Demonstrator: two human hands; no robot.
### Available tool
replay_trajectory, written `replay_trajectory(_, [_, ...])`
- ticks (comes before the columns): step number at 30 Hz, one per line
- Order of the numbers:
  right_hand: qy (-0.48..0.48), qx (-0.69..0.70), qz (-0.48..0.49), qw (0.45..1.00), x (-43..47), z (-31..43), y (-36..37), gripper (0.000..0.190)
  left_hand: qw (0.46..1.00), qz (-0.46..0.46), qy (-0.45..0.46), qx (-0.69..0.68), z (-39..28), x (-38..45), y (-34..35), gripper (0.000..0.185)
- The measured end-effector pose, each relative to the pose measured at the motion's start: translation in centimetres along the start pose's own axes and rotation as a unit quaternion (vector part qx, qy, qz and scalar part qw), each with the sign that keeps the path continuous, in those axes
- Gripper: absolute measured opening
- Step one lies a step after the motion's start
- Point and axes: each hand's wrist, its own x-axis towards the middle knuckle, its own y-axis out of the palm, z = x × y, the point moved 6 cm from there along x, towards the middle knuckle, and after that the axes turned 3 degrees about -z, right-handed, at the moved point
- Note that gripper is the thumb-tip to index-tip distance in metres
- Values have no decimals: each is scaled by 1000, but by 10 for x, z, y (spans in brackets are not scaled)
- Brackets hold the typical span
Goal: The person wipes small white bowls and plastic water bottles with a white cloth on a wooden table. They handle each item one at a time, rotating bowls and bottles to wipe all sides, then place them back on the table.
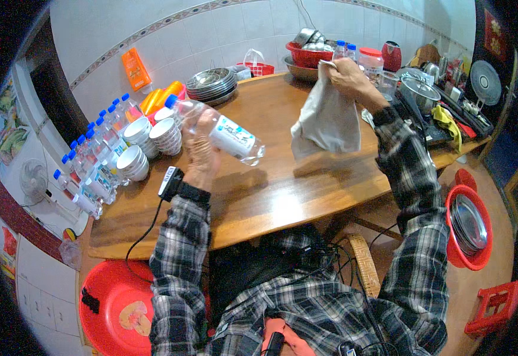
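Note:
A clear plastic bottle (223, 131) with a blue cap and a white label lies tilted in my left hand (200, 149), held above the wooden table (250, 196). My right hand (350, 75) grips a greyish-white cloth (328, 118) by its top edge, and the cloth hangs down over the table. The bottle and the cloth are apart. Left of my left hand stand stacks of white bowls (165, 133). Beyond them, along the left edge, is a group of similar capped bottles (92, 169).
A stack of metal plates (212, 84) stands at the back, near a red basin (307, 55) of metalware. Two more capped bottles (345, 50) are behind my right hand. At the right are a lidded pot (421, 93) and a floor-level red tub (452, 249). A red basin (107, 307) sits lower left.

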Motion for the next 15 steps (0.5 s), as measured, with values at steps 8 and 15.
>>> replay_trajectory(8, [-87, 199, -62, 974, 45, 88, 61, 25, 998, 27, -32, -49, 47, -19, 23, 52])
replay_trajectory(15, [-179, 429, 190, 865, -58, 155, 118, 33, 945, 217, -28, 242, 58, -23, -4, 61])
